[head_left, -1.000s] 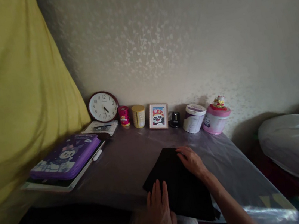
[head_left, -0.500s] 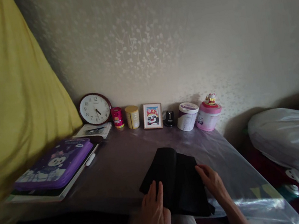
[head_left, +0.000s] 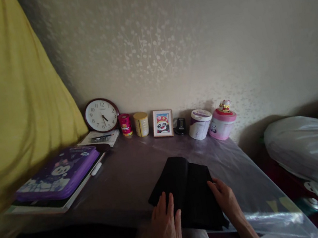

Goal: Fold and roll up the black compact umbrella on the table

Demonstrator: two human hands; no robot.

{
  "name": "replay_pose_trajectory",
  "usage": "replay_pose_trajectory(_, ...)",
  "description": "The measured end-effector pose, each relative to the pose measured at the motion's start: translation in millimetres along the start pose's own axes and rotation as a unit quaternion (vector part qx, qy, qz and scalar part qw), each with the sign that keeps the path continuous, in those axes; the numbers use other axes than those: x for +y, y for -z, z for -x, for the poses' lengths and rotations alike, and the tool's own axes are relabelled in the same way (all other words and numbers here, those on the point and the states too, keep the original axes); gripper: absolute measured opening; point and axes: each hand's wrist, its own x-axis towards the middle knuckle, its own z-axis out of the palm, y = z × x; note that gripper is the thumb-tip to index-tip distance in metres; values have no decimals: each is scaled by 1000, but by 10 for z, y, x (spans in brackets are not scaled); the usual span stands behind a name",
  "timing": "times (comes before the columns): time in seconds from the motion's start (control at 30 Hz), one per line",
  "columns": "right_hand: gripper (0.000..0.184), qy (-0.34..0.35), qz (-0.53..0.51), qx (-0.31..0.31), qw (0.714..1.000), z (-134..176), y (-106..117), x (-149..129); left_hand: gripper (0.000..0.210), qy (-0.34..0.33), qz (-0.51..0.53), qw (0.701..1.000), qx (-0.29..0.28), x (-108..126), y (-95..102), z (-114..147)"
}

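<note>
A matte black piece [head_left: 196, 193], lying like an open book with a raised fold down its middle, rests near the table's front edge. Whether it is cloth or black pages I cannot tell. My left hand [head_left: 166, 222] lies flat over its lower left part, fingers stretched out and thumb apart. At its right edge, my right hand [head_left: 225, 199] has thumb and forefinger closed on the black material, the other fingers curled. The lower edge of the piece is partly hidden by my left hand.
A plastic-covered table [head_left: 119, 173] carries a purple case [head_left: 61, 172] on a book at left. Along the wall stand a clock [head_left: 102, 115], small cans, a picture frame [head_left: 162, 123], a white tub [head_left: 199, 124] and a pink tub [head_left: 222, 124]. White bags [head_left: 308, 147] sit at right.
My right hand has shifted slightly down along the right edge, and the material there has moved a little. My left thumb has spread outward while its fingers stay in place.
</note>
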Motion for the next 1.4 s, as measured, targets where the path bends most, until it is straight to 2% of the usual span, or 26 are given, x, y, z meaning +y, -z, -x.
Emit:
replay_pose_trajectory(0.17,59,-32,-85,-16,996,-13,51,-198,43,-3,-14,1000,19,-9,-67,13)
replay_pose_trajectory(0.3,63,-30,-149,-51,987,-37,13,-435,43,-21,-8,999,27,-21,-80,-11)
replay_pose_trajectory(0.43,65,-14,-176,-81,981,-92,-123,-620,44,-21,-5,999,36,-21,-92,-29)
replay_pose_trajectory(0.63,61,24,-189,-80,978,-192,-459,-745,45,-18,-3,999,46,-28,-145,-20)
replay_pose_trajectory(0.8,57,49,-156,-80,983,-233,-758,-774,49,-24,-6,999,33,-38,-161,-7)
replay_pose_trajectory(0.97,54,76,-91,-80,990,-231,-966,-811,44,-17,10,998,62,-46,-121,2)
replay_pose_trajectory(1.13,44,95,-3,-74,993,-233,-1090,-798,43,-30,4,1000,-1,-52,-27,-19)
replay_pose_trajectory(1.2,43,103,23,-71,992,-238,-1116,-783,41,-40,-9,999,-5,-61,-34,-13)
replay_pose_trajectory(1.3,42,115,44,-83,989,-247,-1131,-767,37,-49,-16,998,34,-94,-89,29)
replay_pose_trajectory(1.4,43,115,58,-101,987,-255,-1128,-761,30,-38,4,993,110,-126,-84,84)
